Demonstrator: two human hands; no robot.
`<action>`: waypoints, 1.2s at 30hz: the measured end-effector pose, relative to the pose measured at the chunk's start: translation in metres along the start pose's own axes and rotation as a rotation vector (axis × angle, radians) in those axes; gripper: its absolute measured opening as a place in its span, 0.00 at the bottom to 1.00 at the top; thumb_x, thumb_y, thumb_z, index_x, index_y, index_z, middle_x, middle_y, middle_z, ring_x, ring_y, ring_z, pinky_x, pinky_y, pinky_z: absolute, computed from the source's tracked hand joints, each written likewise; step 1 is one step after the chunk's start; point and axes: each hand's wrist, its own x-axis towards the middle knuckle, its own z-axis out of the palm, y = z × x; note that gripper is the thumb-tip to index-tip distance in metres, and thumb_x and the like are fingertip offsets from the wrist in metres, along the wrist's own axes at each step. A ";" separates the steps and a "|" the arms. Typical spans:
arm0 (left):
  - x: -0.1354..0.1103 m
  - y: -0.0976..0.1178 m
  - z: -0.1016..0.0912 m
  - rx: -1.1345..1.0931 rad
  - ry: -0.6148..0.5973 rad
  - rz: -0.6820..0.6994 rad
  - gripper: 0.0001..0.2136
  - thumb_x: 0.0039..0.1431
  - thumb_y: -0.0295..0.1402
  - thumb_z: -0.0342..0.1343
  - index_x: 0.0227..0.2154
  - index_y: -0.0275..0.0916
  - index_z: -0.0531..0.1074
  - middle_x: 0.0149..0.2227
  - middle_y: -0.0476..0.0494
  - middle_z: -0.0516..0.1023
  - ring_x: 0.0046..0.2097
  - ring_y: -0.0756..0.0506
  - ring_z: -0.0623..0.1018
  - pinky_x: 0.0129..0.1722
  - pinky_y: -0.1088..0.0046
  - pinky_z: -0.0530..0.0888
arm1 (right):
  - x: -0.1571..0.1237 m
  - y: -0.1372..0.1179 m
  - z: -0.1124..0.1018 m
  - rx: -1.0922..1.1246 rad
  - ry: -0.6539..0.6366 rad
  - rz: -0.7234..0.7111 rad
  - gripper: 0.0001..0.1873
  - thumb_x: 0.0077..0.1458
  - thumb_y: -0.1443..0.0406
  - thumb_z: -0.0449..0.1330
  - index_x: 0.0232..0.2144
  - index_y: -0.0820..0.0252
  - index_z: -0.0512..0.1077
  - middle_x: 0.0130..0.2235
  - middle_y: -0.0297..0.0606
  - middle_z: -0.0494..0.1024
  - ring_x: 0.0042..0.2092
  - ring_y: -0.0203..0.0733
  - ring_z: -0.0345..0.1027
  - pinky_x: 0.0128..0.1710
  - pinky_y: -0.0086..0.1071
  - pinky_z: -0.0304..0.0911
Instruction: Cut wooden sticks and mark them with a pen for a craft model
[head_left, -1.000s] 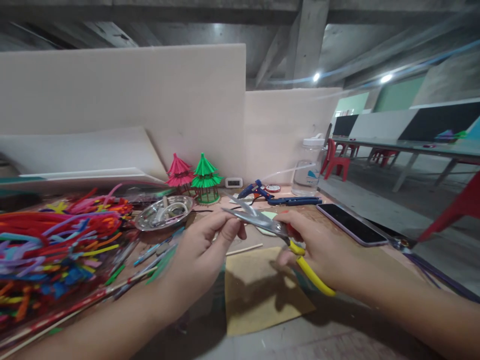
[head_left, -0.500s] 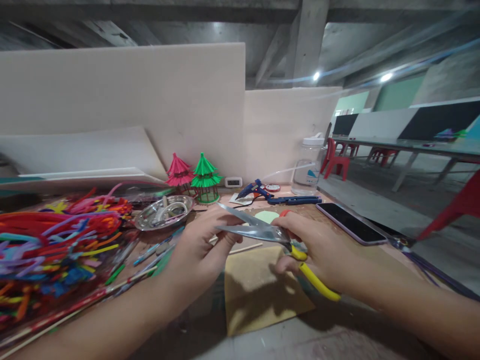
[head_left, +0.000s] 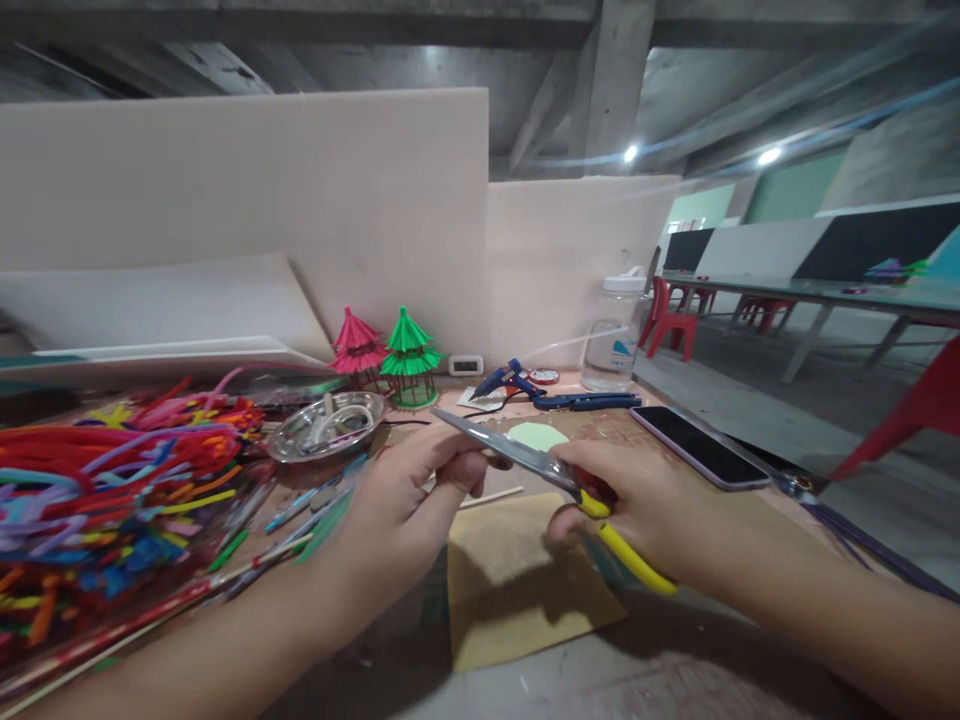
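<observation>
My right hand (head_left: 626, 505) is wrapped round the yellow handles of a pair of scissors (head_left: 525, 452). Their blades are closed together and point left, passing over the fingertips of my left hand (head_left: 416, 490). The fingers of that hand are pinched together; a small pale bit shows between them, too hidden to name. Just right of the left fingertips is a thin pale stick (head_left: 495, 496). Below both hands lies a square of tan sandpaper-like sheet (head_left: 517, 600), partly in shadow. A pale green disc (head_left: 538, 436) rests beyond the scissors.
Colourful pipe cleaners (head_left: 135, 480) heap at left beside a metal dish (head_left: 326, 428). Behind stand pink (head_left: 358, 345) and green (head_left: 409, 355) little pavilions, a small digital clock (head_left: 466, 366), a glue gun (head_left: 506, 380) and a water bottle (head_left: 611, 340). A phone (head_left: 697, 447) lies at right.
The scissors were spread apart half a second ago; now their blades have come together. Both hands stay nearly in the same place.
</observation>
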 end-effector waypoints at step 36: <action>0.010 -0.006 -0.005 0.177 0.001 -0.018 0.13 0.70 0.33 0.46 0.31 0.39 0.72 0.31 0.48 0.76 0.34 0.48 0.75 0.35 0.72 0.70 | 0.006 0.012 0.007 -0.057 0.006 0.036 0.15 0.56 0.53 0.66 0.37 0.57 0.75 0.28 0.32 0.74 0.28 0.38 0.65 0.27 0.29 0.55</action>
